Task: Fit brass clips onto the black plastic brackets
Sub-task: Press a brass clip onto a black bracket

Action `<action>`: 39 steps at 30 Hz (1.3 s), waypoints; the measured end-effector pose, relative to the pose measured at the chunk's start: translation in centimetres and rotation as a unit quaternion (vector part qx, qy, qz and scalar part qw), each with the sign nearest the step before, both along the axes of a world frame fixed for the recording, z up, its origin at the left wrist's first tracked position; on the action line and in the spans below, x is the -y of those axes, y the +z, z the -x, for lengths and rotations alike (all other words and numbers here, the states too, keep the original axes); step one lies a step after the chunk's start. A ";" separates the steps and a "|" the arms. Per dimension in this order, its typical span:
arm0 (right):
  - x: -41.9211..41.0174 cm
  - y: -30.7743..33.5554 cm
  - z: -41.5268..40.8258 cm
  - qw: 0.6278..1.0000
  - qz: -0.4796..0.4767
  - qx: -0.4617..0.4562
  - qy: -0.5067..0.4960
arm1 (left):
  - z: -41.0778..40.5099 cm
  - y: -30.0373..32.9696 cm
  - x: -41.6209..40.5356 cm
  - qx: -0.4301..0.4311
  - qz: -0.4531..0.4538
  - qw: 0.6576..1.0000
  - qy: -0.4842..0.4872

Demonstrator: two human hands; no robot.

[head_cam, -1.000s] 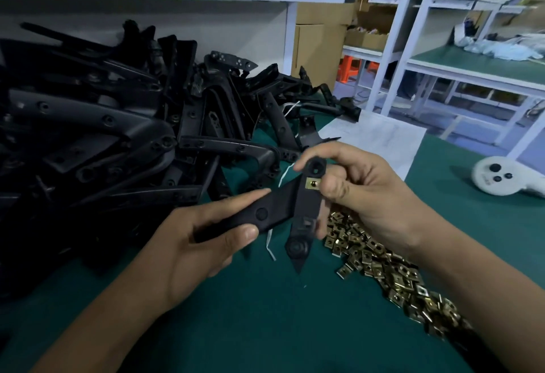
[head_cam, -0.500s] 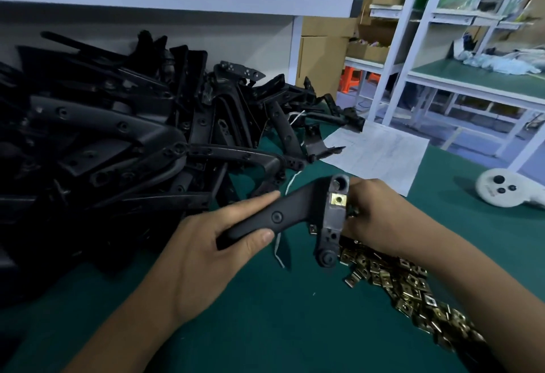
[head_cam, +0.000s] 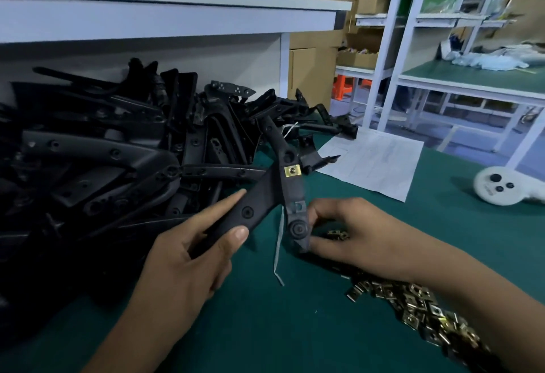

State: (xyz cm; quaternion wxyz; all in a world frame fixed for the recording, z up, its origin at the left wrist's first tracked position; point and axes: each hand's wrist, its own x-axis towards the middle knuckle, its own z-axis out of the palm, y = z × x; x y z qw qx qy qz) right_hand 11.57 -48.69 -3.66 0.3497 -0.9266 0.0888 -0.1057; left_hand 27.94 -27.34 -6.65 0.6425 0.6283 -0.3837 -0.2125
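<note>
My left hand (head_cam: 182,269) grips the arm of a black plastic bracket (head_cam: 259,204) and holds it above the green mat. One brass clip (head_cam: 292,170) sits fitted on the bracket's upper part; a slot lower down looks grey and bare. My right hand (head_cam: 362,234) is low beside the bracket's bottom end, its fingers curled over the near end of the loose brass clips (head_cam: 413,310). One or two clips (head_cam: 337,234) show in the hollow of that hand. Whether the fingers pinch one is hidden.
A large heap of black brackets (head_cam: 103,151) fills the left and back of the green mat (head_cam: 265,328). A paper sheet (head_cam: 374,160) and a white handheld device (head_cam: 498,187) lie at the right. A thin white strip (head_cam: 278,251) lies under the bracket.
My right hand let go of the bracket's top and dropped to the clip pile. My left hand tilted the bracket, so its clipped end now points up and back.
</note>
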 end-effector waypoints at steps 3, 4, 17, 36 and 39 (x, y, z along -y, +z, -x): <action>-0.3 0.1 -0.2 0.977 -0.172 0.121 0.029 | 0.0 0.1 -0.1 -0.028 0.014 1.000 -0.001; -0.5 0.1 -0.4 0.965 -0.211 0.152 0.035 | -0.1 0.1 -0.1 -0.035 0.020 0.999 0.004; -1.5 -0.7 -1.3 0.884 -0.400 0.242 0.019 | -0.6 -0.5 0.0 -0.032 0.011 0.999 0.018; -1.5 0.3 -0.8 0.909 -0.350 0.226 -0.004 | -0.3 -1.1 0.4 0.065 -0.014 0.995 0.068; -1.4 0.1 -0.9 0.915 -0.338 0.219 -0.009 | -0.3 -1.3 0.5 0.088 -0.032 0.992 0.083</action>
